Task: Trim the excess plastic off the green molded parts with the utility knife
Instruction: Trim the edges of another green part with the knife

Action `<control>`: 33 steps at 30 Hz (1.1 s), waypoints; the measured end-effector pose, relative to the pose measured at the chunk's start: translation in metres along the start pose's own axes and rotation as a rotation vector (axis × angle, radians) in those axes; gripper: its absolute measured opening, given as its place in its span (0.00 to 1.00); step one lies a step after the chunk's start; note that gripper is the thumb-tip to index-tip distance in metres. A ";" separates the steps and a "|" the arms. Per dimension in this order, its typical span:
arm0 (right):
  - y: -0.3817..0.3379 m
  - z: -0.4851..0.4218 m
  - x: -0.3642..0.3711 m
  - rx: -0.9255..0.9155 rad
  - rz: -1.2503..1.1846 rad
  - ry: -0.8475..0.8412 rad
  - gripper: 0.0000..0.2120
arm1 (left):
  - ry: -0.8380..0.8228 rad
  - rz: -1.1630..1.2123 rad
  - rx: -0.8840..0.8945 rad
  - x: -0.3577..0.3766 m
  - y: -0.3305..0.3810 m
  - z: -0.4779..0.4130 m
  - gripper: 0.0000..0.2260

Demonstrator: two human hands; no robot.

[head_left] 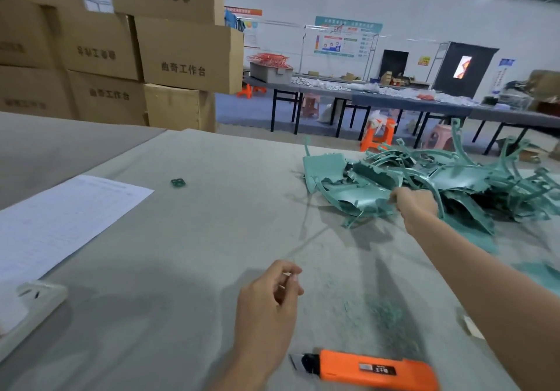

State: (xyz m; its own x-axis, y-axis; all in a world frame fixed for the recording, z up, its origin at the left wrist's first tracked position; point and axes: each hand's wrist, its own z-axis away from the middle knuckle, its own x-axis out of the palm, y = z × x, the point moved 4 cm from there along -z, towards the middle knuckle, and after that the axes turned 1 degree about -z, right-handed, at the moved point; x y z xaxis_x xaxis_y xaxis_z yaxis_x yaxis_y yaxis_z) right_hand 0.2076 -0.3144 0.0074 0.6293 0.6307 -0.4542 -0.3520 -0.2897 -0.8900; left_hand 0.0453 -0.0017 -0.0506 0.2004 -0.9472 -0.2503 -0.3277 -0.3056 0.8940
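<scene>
Had the right hand (415, 202) stretched out to the near edge of the heap of green molded parts (378, 178) at the far right of the grey table (212, 239), with fingers curled down against one piece; could not tell from behind the knuckles whether gripping it or merely touching. Held the left hand (269, 305) low over the middle of the table, well apart from the heap, with fingers loosely curled, thumb close to forefinger and nothing plainly in the grip. Found the orange utility knife (372, 369) lying flat at the table's near edge, just right of the left wrist, in neither hand, with its blade out and pointed left. Saw green shavings (385, 312) scattered between knife and heap. Showed a printed sheet of paper (60, 224) at the left, a small green piece (178, 182) alone beyond it, and a pale plastic item (33, 302) at the near left corner. Showed stacked cardboard boxes (151, 51) behind the table
</scene>
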 end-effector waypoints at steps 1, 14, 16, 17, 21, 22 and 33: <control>-0.003 -0.002 -0.006 -0.025 0.018 0.038 0.08 | 0.001 -0.006 0.007 0.000 0.001 0.000 0.09; -0.030 0.042 -0.047 -0.217 -0.612 -0.086 0.11 | 0.131 0.109 0.000 -0.009 -0.002 -0.001 0.12; -0.028 0.072 -0.046 -0.351 -0.565 -0.082 0.13 | 0.153 0.187 -0.009 -0.011 -0.001 -0.002 0.11; -0.026 0.089 -0.046 -0.436 -0.526 -0.075 0.14 | 0.154 0.236 -0.020 -0.012 -0.001 -0.002 0.11; 0.003 0.170 -0.051 -0.729 -0.425 -0.114 0.11 | 0.094 0.512 -0.118 -0.017 0.006 -0.005 0.12; 0.015 0.191 -0.054 -0.759 -0.433 -0.141 0.10 | 0.059 0.634 -0.184 -0.020 0.006 -0.008 0.19; 0.108 0.324 -0.084 -0.055 -0.688 -0.582 0.16 | -0.419 1.540 -0.222 -0.040 0.018 -0.012 0.38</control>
State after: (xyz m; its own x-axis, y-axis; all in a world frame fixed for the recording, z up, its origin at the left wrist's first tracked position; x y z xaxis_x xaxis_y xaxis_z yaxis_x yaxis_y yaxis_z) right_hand -0.1077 -0.1658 -0.0374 0.2328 0.9376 0.2582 0.0155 0.2618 -0.9650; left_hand 0.0428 0.0323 -0.0201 -0.4427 -0.2958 0.8465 0.1716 0.8986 0.4037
